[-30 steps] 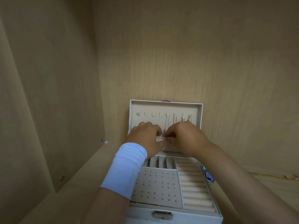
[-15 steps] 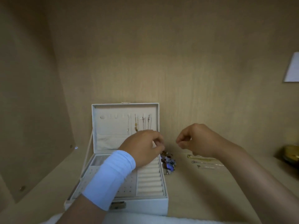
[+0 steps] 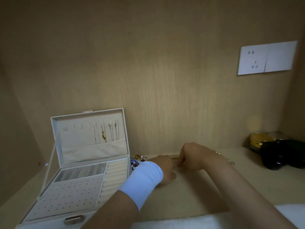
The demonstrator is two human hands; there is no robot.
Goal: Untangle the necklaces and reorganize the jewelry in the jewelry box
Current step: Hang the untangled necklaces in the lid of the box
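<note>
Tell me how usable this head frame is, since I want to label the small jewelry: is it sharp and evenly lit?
Head view: dim, warm light, with dark corners; overall soft, with motion blur on both hands; chains in the jewelry box lid show only as thin smears; the wall outlet looks skewed by wide-angle distortion.

There is a single view, a wide-angle camera worn on the person's head, looking forward and down into a wooden alcove. It faces the back panel nearly square on, so the wall socket sits high at the right. The shelf surface fills the lower part, close beneath the lens, and both forearms enter from the bottom edge. The open jewelry box stands at lower left, its front corner cut by the frame (straight edges bow outward towards the borders). With only one camera, no part of the scene is shared with another view.
</note>
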